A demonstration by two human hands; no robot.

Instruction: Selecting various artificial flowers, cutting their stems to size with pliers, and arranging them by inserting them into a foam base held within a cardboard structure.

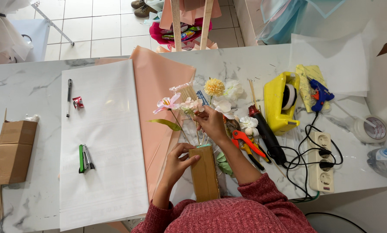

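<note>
From the head camera I look straight down on a marbled white bench [25, 86]. My left hand [178, 160] is wrapped around the upper end of a brown cardboard box [204, 174] that lies lengthwise toward my body, thumb across its top face and fingers on its left side: that grip is closed on the box. A green block [203, 146] shows at the box's far end, with thin stems standing in it.

Just beyond that grip, my right hand [211, 123] is pinched on a flower stem [197, 131] that runs down to the green block; the fingers close on it just below a small cluster of pale blooms [192, 105]. Left of this grip a pink flower [168, 103] stands on its own stem, with a green leaf [165, 124] below it. Beyond the grip lie a yellow pompom flower [214, 87] and a packet of wooden skewers [185, 90].

Right of the right hand lie red-handled pruners [247, 143], then a yellow tape dispenser [278, 103], a blue glue gun [319, 93] and a white power strip [321, 159]. Left of the left hand a peach sheet [157, 82] and a white sheet [103, 142] are spread out; a green stapler [85, 158] rests on the white one.
</note>
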